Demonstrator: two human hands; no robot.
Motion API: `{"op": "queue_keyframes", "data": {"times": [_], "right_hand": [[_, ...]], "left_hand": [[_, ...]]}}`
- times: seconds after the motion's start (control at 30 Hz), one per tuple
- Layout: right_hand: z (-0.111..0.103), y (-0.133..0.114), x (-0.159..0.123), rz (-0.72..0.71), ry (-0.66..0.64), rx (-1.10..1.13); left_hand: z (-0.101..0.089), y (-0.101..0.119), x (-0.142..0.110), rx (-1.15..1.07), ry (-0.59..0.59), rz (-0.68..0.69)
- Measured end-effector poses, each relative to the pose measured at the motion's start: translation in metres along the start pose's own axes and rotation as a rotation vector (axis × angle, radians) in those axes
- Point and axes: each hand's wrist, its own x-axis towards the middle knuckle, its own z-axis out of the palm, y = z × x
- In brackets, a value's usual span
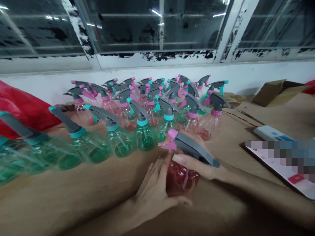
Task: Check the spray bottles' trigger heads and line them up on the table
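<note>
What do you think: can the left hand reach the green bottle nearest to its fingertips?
Probably yes: only tabletop shows between the left hand and that green bottle, though the hand seems to cup the red bottle.

Dark windows (137, 29) over a white wall (261, 72)
Tube lights (157, 13) show in the glass; patchy-painted window frame (123, 60); brown tabletop (49, 203) below.

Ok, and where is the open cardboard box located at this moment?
In the head view, the open cardboard box sits at the right, on the table near the white wall, beyond the white device.
</note>
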Motion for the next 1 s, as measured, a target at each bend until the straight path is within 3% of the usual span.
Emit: {"op": "queue_keyframes", "data": {"times": [0.17,0.33,0.63,1.0], "right_hand": [[-0.016,0.02,0.006,0.016,0.112,-0.118],[-0.023,0.028,0.012,0.028,0.126,-0.102],[-0.02,0.028,0.01,0.049,0.111,0.0],[-0.022,0.024,0.012,0.015,0.11,-0.026]], "left_hand": [[0.005,-0.008,-0.002,0.304,-0.028,0.042],[0.008,-0.011,-0.002,0.45,-0.068,0.098],[0.007,-0.011,0.0,0.44,-0.066,0.089],[0.007,-0.01,0.0,0.445,-0.071,0.093]]}}
